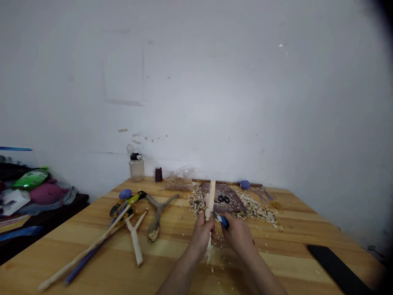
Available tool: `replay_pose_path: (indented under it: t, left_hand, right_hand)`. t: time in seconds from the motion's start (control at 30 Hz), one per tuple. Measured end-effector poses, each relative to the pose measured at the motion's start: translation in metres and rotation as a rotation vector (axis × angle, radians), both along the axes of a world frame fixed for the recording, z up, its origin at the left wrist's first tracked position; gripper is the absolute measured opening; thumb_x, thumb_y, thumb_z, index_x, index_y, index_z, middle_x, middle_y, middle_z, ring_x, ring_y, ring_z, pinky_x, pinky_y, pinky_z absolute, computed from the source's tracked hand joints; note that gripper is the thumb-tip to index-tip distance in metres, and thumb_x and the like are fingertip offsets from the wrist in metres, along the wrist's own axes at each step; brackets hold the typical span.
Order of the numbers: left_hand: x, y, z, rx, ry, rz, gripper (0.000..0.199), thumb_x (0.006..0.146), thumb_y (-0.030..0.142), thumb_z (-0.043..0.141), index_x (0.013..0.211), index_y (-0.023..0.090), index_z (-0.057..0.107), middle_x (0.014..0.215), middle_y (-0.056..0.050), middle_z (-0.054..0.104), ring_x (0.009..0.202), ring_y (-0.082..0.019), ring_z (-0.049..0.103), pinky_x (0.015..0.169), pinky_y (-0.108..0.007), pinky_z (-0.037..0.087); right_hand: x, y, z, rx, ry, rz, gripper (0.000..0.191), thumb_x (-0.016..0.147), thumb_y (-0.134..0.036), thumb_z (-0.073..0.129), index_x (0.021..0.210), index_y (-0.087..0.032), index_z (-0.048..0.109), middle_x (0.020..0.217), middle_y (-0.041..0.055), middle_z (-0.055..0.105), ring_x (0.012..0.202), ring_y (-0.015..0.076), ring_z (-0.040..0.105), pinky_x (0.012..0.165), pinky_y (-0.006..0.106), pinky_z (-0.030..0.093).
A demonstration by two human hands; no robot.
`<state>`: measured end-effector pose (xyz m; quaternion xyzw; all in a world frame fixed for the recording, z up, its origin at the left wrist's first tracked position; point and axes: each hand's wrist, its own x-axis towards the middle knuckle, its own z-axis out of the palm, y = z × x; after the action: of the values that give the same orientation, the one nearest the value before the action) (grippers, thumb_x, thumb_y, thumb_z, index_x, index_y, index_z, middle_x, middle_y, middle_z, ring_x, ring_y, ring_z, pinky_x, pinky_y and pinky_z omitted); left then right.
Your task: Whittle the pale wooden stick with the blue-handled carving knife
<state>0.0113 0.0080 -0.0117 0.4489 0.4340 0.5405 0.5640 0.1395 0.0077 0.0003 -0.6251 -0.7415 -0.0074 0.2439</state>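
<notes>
My left hand (pixel 201 235) is closed around a pale peeled stick (pixel 212 191), which points away from me toward the wall. A blue-handled knife (pixel 224 222) is gripped in my right hand (pixel 238 234), its blade end touching or very close to the stick just above my left fingers. Behind the stick lies a dark brown cloth (pixel 235 201) with black scissors (pixel 224 199) on it. Wood shavings (pixel 254 208) are scattered over and around the cloth. The stick's lower end is partly hidden by my left hand.
To the left lie a peeled forked stick (pixel 135 241), a forked branch with bark (pixel 158 215) and long sticks (pixel 86 252). A plastic bottle (pixel 136 169), a dark thread spool (pixel 158 175) and a clear bag (pixel 179 181) stand at the back. A black flat object (pixel 337 268) lies at right.
</notes>
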Motion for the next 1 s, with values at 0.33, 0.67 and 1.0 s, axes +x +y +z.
replay_pose_path:
  t: [0.33,0.67,1.0]
  left_hand:
    - [0.0019,0.0010,-0.0035,0.004,0.007,-0.023,0.026,0.064,0.040,0.053,0.076,0.020,0.043,0.046,0.010,0.041,0.034,-0.006,0.037,0.034,-0.017,0.026]
    - [-0.0004,0.0016,-0.0022,0.032,0.073,-0.019,0.020,0.066,0.038,0.049,0.073,0.020,0.042,0.046,0.010,0.038,0.031,-0.006,0.033,0.031,-0.018,0.025]
    - [-0.0036,-0.0013,-0.0001,0.049,0.140,-0.053,0.030,0.061,0.036,0.061,0.081,0.019,0.046,0.046,0.012,0.036,0.032,-0.005,0.033,0.032,-0.017,0.024]
  right_hand:
    - [-0.0014,-0.0073,0.0107,0.020,-0.226,-0.087,0.020,0.077,-0.016,0.047,0.093,-0.023,0.057,0.084,0.0023,0.065,0.075,0.0153,0.060,0.058,0.022,0.030]
    - [-0.0002,-0.0066,0.0088,0.030,-0.259,-0.106,0.016,0.077,-0.015,0.048,0.089,-0.022,0.056,0.082,0.0023,0.064,0.074,0.0156,0.060,0.056,0.023,0.029]
    - [-0.0006,-0.0075,0.0091,0.044,-0.251,-0.079,0.012,0.079,-0.018,0.047,0.087,-0.022,0.055,0.079,0.0025,0.063,0.073,0.0158,0.059,0.057,0.024,0.028]
